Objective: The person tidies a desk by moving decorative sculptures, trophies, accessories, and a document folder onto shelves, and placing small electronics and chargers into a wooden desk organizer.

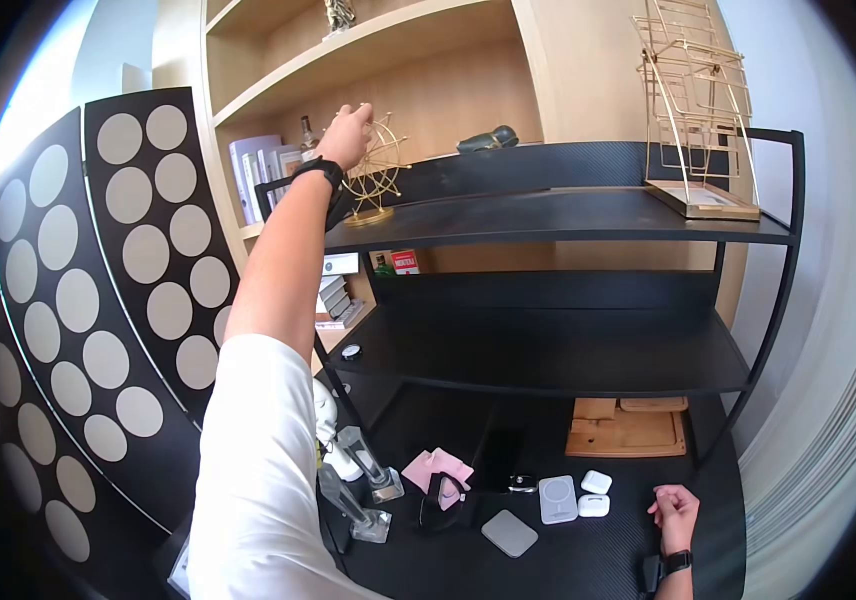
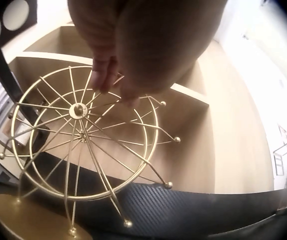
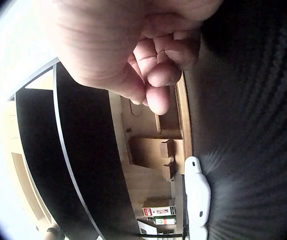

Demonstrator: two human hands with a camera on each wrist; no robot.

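Observation:
My left hand (image 1: 347, 137) reaches up to the top of a gold wire Ferris wheel model (image 1: 376, 178) on the upper black shelf. In the left wrist view its fingers and thumb (image 2: 129, 96) close on the top of the wheel's rim, hiding that part. Thin spokes run from the hub (image 2: 78, 110), and the wheel's round base (image 2: 31, 220) shows below. My right hand (image 1: 676, 506) lies at the right of the black desktop, its fingers loosely curled and holding nothing. White earbud cases (image 1: 595, 505) lie to its left.
A grey square pad (image 1: 509, 533), a magnetic power bank (image 1: 558, 499), a pink cloth (image 1: 438, 472) and crystal trophies (image 1: 370, 465) are on the desktop. A wooden tray (image 1: 628, 432) lies behind. A gold wire rack (image 1: 693, 120) stands on the upper shelf's right end.

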